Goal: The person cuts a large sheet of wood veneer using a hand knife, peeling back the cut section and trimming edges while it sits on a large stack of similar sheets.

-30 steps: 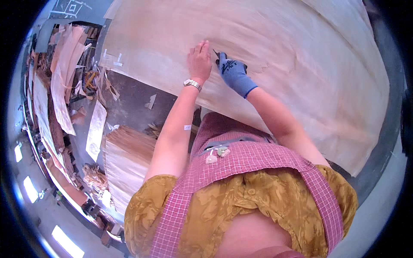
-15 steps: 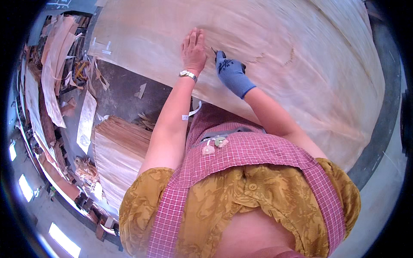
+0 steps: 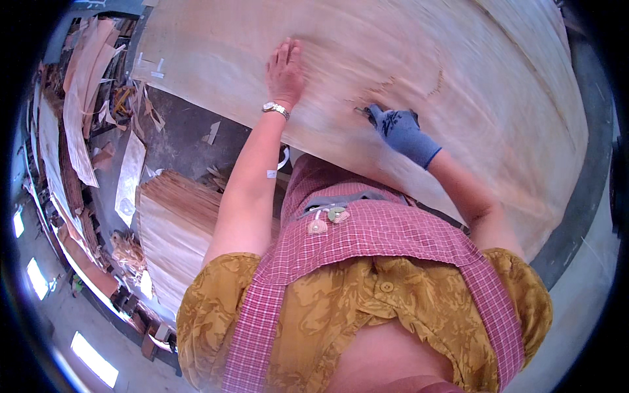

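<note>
A large pale wood veneer sheet [image 3: 223, 59] spreads across the table in front of me. My left hand [image 3: 285, 77], bare and with a watch [image 3: 276, 109] at the wrist, lies flat on it with fingers stretched away from me. To its right, my right hand [image 3: 400, 131] wears a blue-grey work glove with dark patches. Its fingers are closed around a small dark pointed tool [image 3: 360, 111], its tip close to the veneer; most of it is hidden in the glove. Brownish rough marks [image 3: 380, 85] show on the sheet just beyond that hand.
A stack of veneer sheets [image 3: 173, 223] stands to my left, below the table's level. Long veneer strips and offcuts [image 3: 82, 105] are piled farther left. White tape pieces [image 3: 157, 68] sit near the sheet's left edge. A dark table border [image 3: 580, 183] shows at the right.
My right hand has moved rightward and a little nearer to me with the tool. My left hand has shifted slightly left, still flat on the veneer.
</note>
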{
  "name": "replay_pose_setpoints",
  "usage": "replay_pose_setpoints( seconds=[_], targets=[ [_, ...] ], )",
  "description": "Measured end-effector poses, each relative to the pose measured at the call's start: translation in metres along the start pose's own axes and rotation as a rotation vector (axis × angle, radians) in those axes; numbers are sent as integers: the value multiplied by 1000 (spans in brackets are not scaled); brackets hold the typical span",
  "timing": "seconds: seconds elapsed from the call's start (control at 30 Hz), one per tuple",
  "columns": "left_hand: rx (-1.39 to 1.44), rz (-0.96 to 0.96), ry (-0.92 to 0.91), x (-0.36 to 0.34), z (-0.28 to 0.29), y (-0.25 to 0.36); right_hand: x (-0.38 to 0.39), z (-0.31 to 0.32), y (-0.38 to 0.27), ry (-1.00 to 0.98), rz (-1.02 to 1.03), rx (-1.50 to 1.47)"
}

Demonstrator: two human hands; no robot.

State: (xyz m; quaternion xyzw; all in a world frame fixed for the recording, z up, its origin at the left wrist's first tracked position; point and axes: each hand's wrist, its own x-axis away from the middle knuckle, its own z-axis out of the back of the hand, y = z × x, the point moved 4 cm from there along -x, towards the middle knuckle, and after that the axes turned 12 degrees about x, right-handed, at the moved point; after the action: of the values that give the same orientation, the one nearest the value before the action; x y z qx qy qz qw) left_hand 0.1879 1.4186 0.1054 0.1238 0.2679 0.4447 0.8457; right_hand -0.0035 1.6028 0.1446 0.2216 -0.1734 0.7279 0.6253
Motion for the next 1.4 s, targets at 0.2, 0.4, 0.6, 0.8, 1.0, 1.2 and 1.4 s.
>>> replay_pose_setpoints(
  seconds=[0.2, 0.4, 0.6, 0.8, 1.0, 1.2, 1.4],
  targets=[
    [-26, 47, -15, 5, -29, 74, -2, -14, 8, 125, 60, 34],
    [4, 47, 3, 13, -38, 80, 22, -8, 44, 168, 138, 123],
    [-3, 65, -47, 14, -37, 85, 73, -35, 131, 178, 95, 113],
    [-20, 70, -43, 13, -38, 85, 137, -72, 224, 123, -18, 186],
    [72, 106, 2, 15, -41, 85, 99, -13, 217, 364, -36, 63],
    [97, 141, -7, 15, -38, 88, -102, 114, 78, 489, 254, -18],
    [63, 158, -24, 16, -34, 86, -190, 113, 7, 389, 418, 233]
  ],
)
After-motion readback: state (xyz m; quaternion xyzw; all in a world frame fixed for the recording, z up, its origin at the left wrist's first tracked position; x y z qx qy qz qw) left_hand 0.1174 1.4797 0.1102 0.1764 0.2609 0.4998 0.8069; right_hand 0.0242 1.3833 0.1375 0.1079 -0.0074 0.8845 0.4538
